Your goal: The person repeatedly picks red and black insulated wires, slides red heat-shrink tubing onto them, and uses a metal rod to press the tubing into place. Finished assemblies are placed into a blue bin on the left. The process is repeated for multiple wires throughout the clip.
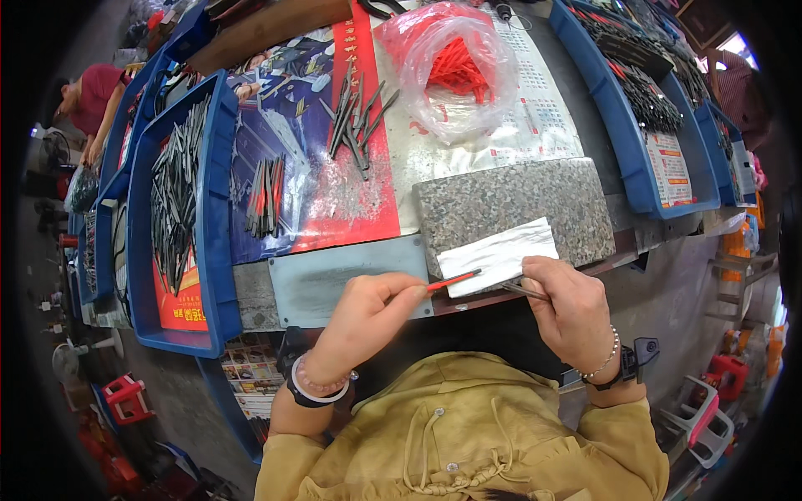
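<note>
My left hand (372, 321) pinches a slender red stick with a dark tip (451, 280), held over the near left part of a folded white cloth or paper (505, 248). That white sheet rests on a speckled stone slab (518, 196) and hangs toward the table's front edge. At the sheet's right side my right hand (572, 307) is closed around a thin dark metal tool (525, 290), its thumb and fingers close to the sheet. The tool's exact kind is unclear, since the fingers cover much of it. Left of the slab lies a grey plate (351, 274) with dark smudges.
A clear plastic bag (493, 100) of red pieces stands behind the slab. Red-and-dark sticks (266, 196) and loose dark sticks (359, 125) lie on the poster. Blue trays (219, 159) (614, 138) of dark pieces flank the table. Another person (96, 98) is at far left.
</note>
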Available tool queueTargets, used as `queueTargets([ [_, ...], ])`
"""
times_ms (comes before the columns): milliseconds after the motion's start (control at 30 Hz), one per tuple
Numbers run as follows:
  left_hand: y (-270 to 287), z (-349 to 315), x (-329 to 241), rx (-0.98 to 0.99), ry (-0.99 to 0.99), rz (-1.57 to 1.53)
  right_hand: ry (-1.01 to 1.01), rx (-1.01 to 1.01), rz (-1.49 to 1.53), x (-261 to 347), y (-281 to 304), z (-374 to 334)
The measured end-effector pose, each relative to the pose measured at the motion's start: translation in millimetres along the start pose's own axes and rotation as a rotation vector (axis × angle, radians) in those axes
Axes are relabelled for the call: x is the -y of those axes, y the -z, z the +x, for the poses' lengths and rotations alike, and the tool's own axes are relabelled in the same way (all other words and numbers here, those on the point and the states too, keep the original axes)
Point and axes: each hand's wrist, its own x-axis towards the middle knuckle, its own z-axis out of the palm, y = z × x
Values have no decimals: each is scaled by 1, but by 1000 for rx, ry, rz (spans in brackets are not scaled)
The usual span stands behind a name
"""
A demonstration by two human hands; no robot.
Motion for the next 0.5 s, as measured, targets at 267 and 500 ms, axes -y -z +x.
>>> queueTargets([
  [267,-3,-1,0,-27,-32,72,-50,-177,385,2,10,4],
  [500,-2,3,4,-39,-12,89,241,-95,481,21,21,21],
])
